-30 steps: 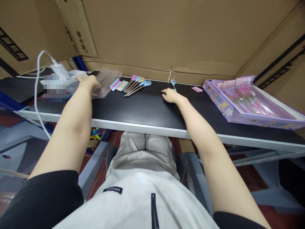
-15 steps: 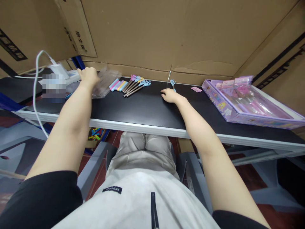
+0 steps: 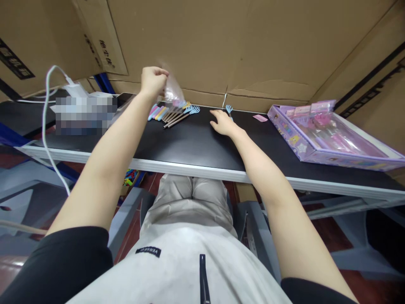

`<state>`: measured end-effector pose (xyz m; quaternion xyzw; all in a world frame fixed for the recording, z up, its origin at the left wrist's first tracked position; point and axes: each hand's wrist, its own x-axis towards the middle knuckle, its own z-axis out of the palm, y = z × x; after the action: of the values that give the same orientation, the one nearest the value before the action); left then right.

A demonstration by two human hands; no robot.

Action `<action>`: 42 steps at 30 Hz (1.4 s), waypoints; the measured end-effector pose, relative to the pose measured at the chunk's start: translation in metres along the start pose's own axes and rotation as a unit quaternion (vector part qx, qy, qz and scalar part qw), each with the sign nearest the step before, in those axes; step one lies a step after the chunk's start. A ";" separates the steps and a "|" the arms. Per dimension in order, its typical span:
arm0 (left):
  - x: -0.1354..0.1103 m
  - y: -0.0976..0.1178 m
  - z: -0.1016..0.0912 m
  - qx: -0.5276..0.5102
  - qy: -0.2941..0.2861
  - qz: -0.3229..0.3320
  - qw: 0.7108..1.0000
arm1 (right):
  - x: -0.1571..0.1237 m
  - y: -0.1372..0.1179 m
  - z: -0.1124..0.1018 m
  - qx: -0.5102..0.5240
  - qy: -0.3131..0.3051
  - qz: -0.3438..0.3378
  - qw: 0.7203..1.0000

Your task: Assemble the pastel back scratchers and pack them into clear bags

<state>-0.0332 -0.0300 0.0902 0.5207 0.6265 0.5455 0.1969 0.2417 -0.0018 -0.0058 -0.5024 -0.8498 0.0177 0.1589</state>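
Clear plastic bag [image 3: 173, 90] is hanging in the air above the far left part of the tabletop [image 3: 190, 145], and we are pinching its top edge with our left hand [image 3: 153, 81], fingers closed tight on the film. Just beneath it we are seeing a row of little claw-tipped sticks [image 3: 177, 112] with pastel handles, lying side by side. Our right hand [image 3: 221, 122] is resting flat on the tabletop, fingers loosely apart and holding nothing, just beside a single blue claw stick [image 3: 229, 109]; we cannot tell whether they touch. Farther right, a purple toy box [image 3: 303, 145] is sitting, with cardboard [image 3: 253, 50] standing behind everything. We are judging the step as getting one bag up and free. The film is limp, so a next move would call for a second hand to steady its mouth.
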 end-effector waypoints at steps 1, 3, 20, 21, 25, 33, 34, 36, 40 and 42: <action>-0.005 0.004 0.006 -0.035 0.008 -0.021 0.999 | 0.002 0.000 0.002 0.022 0.019 -0.018 0.999; -0.013 0.008 0.018 -0.089 -0.007 -0.034 0.995 | 0.004 -0.003 0.004 0.059 0.059 -0.051 0.995; -0.001 -0.093 0.059 0.128 -0.108 0.267 0.949 | -0.002 -0.030 -0.003 0.251 0.174 -0.153 0.940; -0.003 -0.092 0.061 0.134 -0.111 0.276 0.945 | -0.003 -0.033 -0.004 0.266 0.188 -0.151 0.933; -0.005 -0.091 0.069 0.129 -0.105 0.336 0.927 | -0.005 -0.046 -0.009 0.364 0.238 -0.085 0.896; -0.016 -0.084 0.061 0.176 -0.088 0.312 0.930 | -0.004 -0.068 -0.012 0.646 0.223 0.095 0.724; -0.018 -0.084 0.060 0.182 -0.087 0.306 0.931 | -0.005 -0.068 -0.014 0.665 0.216 0.107 0.707; -0.019 -0.082 0.058 0.192 -0.078 0.294 0.933 | -0.005 -0.067 -0.017 0.693 0.209 0.124 0.679; -0.019 -0.078 0.052 0.207 -0.053 0.269 0.939 | -0.005 -0.061 -0.019 0.717 0.170 0.157 0.658; -0.019 -0.075 0.048 0.211 -0.045 0.266 0.940 | -0.006 -0.060 -0.018 0.708 0.138 0.183 0.668</action>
<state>-0.0199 -0.0133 0.0015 0.7216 0.5564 0.4099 -0.0416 0.1988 -0.0386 0.0216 -0.3807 -0.4413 0.5733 0.5760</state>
